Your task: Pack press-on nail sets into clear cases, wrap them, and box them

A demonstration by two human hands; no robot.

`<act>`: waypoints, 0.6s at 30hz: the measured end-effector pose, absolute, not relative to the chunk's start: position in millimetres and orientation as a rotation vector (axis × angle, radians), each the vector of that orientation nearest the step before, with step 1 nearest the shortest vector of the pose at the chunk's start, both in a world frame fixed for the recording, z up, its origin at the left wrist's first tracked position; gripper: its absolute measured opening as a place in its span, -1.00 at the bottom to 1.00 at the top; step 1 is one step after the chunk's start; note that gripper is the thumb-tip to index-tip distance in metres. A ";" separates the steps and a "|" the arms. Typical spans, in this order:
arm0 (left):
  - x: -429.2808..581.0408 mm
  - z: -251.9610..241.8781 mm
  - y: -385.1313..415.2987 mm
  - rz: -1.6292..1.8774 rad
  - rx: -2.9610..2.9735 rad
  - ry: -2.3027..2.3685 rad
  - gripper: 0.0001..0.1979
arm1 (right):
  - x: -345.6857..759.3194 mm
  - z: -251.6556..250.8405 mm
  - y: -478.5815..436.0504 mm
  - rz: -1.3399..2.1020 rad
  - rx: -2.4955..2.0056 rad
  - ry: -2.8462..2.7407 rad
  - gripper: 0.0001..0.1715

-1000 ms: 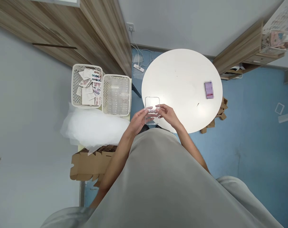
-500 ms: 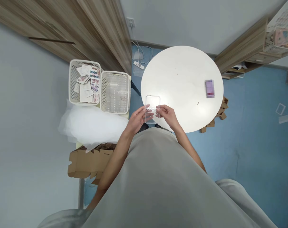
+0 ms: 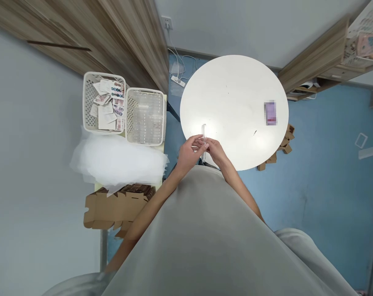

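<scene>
A thin clear plastic case [image 3: 204, 130] is held edge-on between my hands, above the near edge of the round white table [image 3: 229, 94]. My left hand [image 3: 191, 153] grips it from the left, thumb against its side. From the right, my right hand [image 3: 215, 151] closes on the same case, its fingers partly hidden behind it. Only the narrow edge of the case faces me, so its broad sides do not show.
Left of the table stand a white basket of printed cards [image 3: 87, 107] and a white basket of clear cases [image 3: 128, 135]. Nearer lie white plastic bags [image 3: 121, 158] and flat cardboard boxes [image 3: 109, 209]. A blurred purple item [image 3: 270, 112] rests on the table's right side.
The clear case has turned from facing me flat to edge-on. My left hand has moved right, closer to my right hand. The view has shifted slightly.
</scene>
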State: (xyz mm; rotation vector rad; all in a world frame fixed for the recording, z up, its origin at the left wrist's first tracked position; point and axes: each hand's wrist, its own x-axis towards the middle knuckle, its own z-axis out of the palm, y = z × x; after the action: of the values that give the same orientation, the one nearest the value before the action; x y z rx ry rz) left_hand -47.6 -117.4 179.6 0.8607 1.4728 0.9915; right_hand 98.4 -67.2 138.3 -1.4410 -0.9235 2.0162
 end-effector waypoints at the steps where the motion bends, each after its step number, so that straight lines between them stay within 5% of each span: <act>1: -46.7 177.5 -117.6 0.978 0.867 1.485 -0.44 | 100.0 135.4 -68.0 2.018 -1.455 -0.920 -0.39; 9: -60.3 115.7 -110.4 0.962 0.603 1.495 -0.49 | 123.4 94.3 -66.6 2.004 -1.567 -0.863 -0.42; 18: -81.4 85.3 -116.9 0.817 0.496 1.580 -0.38 | 122.9 22.9 -25.8 1.853 -1.842 -0.813 -0.73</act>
State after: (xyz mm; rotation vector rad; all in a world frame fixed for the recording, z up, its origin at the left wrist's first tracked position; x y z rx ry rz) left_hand -81.4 -116.9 85.3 0.4965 1.5798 0.8171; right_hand 122.9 -25.8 22.9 -1.8418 -0.8130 1.8532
